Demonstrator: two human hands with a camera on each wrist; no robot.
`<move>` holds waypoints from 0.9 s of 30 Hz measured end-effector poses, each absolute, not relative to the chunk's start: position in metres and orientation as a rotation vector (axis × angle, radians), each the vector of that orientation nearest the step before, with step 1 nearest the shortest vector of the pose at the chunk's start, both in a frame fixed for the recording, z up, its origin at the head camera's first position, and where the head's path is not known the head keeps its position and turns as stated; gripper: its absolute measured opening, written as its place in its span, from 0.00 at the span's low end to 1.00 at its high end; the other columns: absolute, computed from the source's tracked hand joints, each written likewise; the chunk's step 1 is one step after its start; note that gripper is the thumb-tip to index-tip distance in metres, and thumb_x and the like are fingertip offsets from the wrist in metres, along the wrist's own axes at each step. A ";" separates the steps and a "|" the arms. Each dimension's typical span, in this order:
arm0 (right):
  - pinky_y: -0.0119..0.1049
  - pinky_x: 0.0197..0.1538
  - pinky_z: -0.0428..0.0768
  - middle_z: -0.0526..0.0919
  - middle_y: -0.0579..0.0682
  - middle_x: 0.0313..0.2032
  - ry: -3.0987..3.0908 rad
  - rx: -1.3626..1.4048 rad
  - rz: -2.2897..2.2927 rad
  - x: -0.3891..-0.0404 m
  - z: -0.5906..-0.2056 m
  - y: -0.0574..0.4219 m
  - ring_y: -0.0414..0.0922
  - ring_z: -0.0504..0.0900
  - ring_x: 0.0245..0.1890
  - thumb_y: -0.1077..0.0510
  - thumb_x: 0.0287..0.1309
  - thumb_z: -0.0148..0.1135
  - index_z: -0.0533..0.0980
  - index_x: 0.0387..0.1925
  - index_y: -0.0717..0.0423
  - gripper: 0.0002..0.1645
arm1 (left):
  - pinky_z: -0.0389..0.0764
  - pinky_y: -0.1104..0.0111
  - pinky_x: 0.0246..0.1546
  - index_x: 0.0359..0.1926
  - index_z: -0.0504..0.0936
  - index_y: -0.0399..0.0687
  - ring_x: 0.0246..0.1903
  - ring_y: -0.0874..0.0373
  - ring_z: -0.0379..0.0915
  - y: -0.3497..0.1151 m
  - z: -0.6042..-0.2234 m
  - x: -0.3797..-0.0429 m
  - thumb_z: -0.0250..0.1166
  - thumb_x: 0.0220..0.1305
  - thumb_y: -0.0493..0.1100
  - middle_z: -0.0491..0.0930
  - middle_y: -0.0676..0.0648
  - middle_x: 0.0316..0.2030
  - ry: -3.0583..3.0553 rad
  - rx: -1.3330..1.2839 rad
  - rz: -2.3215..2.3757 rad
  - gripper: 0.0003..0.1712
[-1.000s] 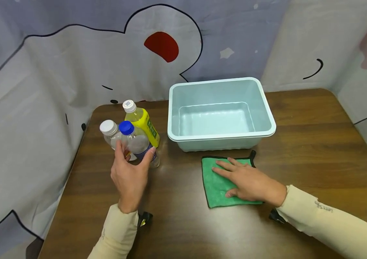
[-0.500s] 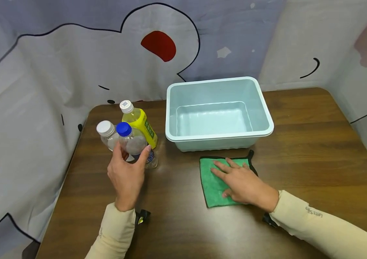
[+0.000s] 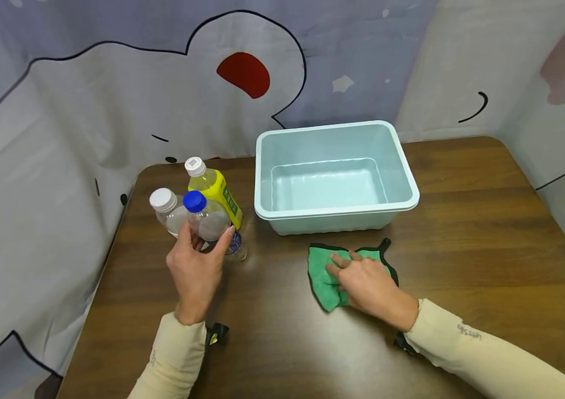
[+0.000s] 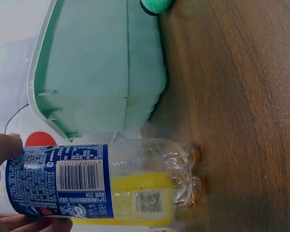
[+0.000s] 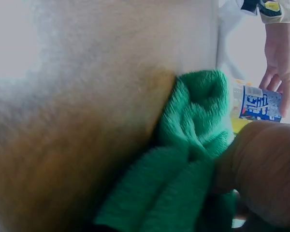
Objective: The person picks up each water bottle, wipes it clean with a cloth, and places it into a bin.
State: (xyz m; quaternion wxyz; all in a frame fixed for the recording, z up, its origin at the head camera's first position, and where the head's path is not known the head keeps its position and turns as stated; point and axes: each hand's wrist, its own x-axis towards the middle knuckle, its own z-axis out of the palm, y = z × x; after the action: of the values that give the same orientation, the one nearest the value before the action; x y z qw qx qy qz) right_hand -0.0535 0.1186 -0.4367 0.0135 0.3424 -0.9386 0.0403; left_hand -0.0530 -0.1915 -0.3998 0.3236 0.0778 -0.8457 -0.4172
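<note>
The cloth [image 3: 323, 274] is green, edged in black. The blue-capped bottle [image 3: 210, 217] has a blue label [image 4: 63, 181]; the yellow-labelled bottle [image 3: 224, 193], a white cap [image 3: 195, 166]. A third bottle [image 3: 171, 216], partly hidden, looks clear. The tub [image 3: 337, 211] is pale aqua, the table [image 3: 472, 249] brown wood grain.

From my remote seat I list the following: one blue-capped bottle [image 3: 211, 223], clear plastic, smooth and glossy; its blue label [image 4: 58, 181], printed, smooth-faced; one white-capped bottle [image 3: 175, 218], clear plastic, shiny; one yellow-labelled bottle [image 3: 224, 195], transparent plastic under a smooth, bright wrapper; one tub [image 3: 332, 224], pale blue-green plastic, smooth, with a soft sheen inside; one green cloth [image 3: 320, 269], matt, its pile fuzzy as I see it close up, with dark fabric edging; one table [image 3: 487, 233], brown wood-grain top, smooth, satiny where light catches it; one backdrop [image 3: 113, 111], printed cloth, matt, creased; two sleeves [image 3: 178, 346], cream fabric, matt.
</note>
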 end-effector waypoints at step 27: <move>0.45 0.36 0.89 0.93 0.57 0.37 -2.286 0.829 0.969 -0.055 -0.437 0.143 0.51 0.92 0.34 0.82 0.38 0.55 0.88 0.43 0.66 0.29 | 0.86 0.56 0.44 0.48 0.82 0.29 0.42 0.40 0.90 -0.188 -0.395 -0.040 0.85 0.48 0.40 0.90 0.32 0.42 -2.247 0.007 -1.053 0.30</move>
State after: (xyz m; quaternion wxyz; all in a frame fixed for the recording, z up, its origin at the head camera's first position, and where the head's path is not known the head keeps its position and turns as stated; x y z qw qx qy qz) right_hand -0.0555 0.1426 -0.4368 0.2591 0.3061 -0.8435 0.3575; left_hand -0.0401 -0.1881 -0.3949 0.3242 0.0026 -0.8565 -0.4016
